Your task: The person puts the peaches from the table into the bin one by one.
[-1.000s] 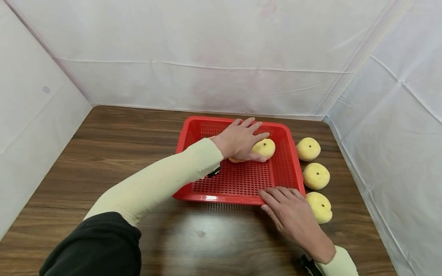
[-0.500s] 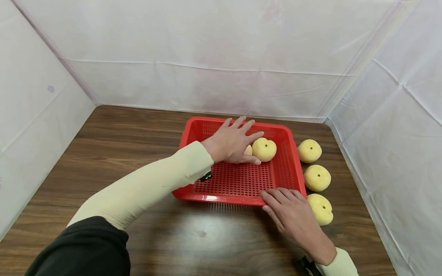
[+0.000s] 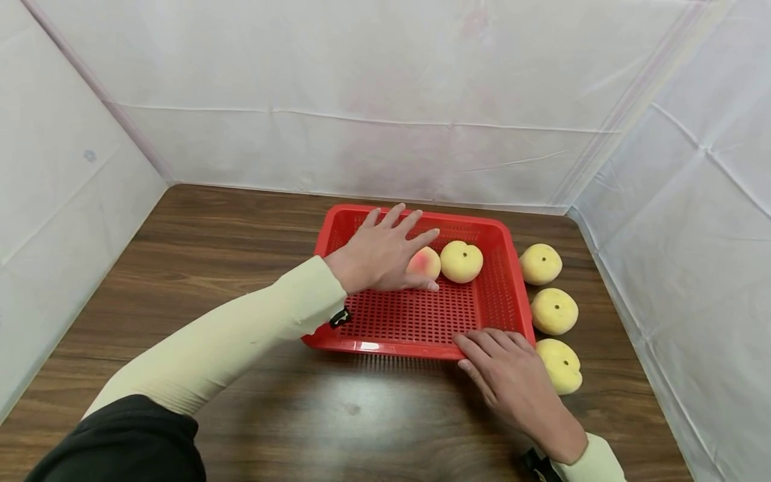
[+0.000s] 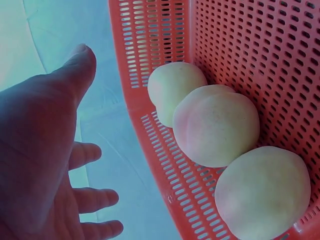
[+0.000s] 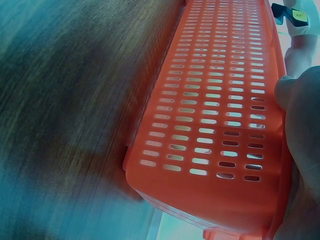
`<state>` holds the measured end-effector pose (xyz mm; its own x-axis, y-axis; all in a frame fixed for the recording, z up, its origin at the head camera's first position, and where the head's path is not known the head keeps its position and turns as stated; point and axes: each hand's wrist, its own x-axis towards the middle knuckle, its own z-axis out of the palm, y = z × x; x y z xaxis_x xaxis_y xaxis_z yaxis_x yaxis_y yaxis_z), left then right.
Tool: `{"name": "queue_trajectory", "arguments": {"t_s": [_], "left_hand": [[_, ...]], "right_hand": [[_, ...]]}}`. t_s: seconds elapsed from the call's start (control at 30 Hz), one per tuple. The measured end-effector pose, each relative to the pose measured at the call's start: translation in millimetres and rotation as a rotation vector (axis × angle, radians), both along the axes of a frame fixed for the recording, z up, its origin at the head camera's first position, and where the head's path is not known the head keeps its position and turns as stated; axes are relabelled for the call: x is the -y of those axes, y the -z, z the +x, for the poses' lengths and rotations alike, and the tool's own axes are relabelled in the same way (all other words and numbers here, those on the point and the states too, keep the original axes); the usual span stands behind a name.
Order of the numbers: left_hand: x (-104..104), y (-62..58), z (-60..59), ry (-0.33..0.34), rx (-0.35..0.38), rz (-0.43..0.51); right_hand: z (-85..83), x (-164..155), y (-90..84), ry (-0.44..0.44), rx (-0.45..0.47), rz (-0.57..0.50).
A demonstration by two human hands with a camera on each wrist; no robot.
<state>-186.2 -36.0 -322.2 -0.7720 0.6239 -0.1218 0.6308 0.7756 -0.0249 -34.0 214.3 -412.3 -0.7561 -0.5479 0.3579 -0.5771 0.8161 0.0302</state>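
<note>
My left hand (image 3: 385, 254) is over the back of a red perforated plastic basket (image 3: 403, 348), fingers spread and holding nothing. In the left wrist view three pale yellow peaches stand in a row along the basket's side wall, apart from the hand. From the head, a peach with a pink blush (image 3: 426, 262) shows beside the left thumb, and a yellow peach (image 3: 461, 262) sits to its right; the third is hidden under the hand. My right hand (image 3: 512, 375) grips the basket's near right corner, fingers over the rim and thumb outside.
Three more peaches line the basket's right side: a back one (image 3: 541, 264), a middle one (image 3: 555, 311) and a front one (image 3: 560, 366) beside the right hand. The brown wood-grain table (image 3: 211, 268) meets white sheeting (image 3: 361, 154) at the back and both sides.
My left hand has moved left off the rightmost peach in the basket, uncovering it and then the blushed one beside it. The right hand stays at the rim.
</note>
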Motion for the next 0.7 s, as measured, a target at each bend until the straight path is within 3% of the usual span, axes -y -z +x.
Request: {"name": "queue_trajectory", "arguments": {"t_s": [0.37, 0.7], "left_hand": [[21, -4.1, 13.7, -0.032, 0.028, 0.051], [38, -2.2, 28.1, -0.061, -0.004, 0.085]], "right_hand": [[-0.2, 0, -0.3, -0.004, -0.002, 0.002], [-0.7, 0, -1.3, 0.002, 0.003, 0.016]]}}
